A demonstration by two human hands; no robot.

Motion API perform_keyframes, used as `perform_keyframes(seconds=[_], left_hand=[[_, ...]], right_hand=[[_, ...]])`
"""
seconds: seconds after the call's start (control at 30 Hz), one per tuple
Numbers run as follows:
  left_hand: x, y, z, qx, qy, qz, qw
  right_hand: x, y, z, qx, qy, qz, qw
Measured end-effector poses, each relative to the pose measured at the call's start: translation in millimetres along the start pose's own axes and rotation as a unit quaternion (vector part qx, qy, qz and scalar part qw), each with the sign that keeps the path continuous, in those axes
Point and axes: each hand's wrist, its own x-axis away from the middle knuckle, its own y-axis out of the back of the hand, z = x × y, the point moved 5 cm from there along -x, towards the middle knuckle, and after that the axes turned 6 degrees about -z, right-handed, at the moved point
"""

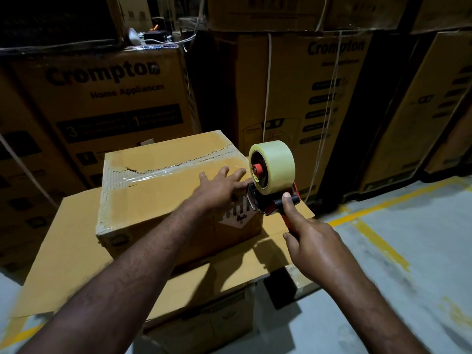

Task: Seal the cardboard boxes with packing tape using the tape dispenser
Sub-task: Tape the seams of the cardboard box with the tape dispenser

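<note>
A small cardboard box (163, 192) sits on top of a larger flat box (84, 261). Clear tape runs across its top along the flap seam. My left hand (219, 185) lies flat on the box's top near the right edge, fingers spread. My right hand (309, 241) grips the orange handle of the tape dispenser (270, 185), thumb up on the handle. The dispenser's front end sits at the box's right edge, beside my left fingertips. It carries a pale yellow roll of tape (274, 164).
Tall printed cardboard cartons (107, 98) are stacked behind and to the left, and more cartons (314, 98) stand at the back right, bound with white straps. Grey concrete floor (398, 264) with yellow lines lies to the right.
</note>
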Motion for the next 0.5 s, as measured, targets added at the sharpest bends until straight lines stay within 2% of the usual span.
perform_keyframes(seconds=[0.1,0.2,0.5], left_hand=[[1,6,8,0.11,0.008,0.003,0.994],[6,13,18,0.235,0.042,-0.012,0.971],[2,9,9,0.127,0.048,0.0,0.991]], right_hand=[[0,-9,-8,-0.006,0.005,-0.01,1.0],[3,-22,-14,-0.031,0.016,-0.023,0.999],[14,-40,-27,-0.08,0.028,-0.07,0.994]])
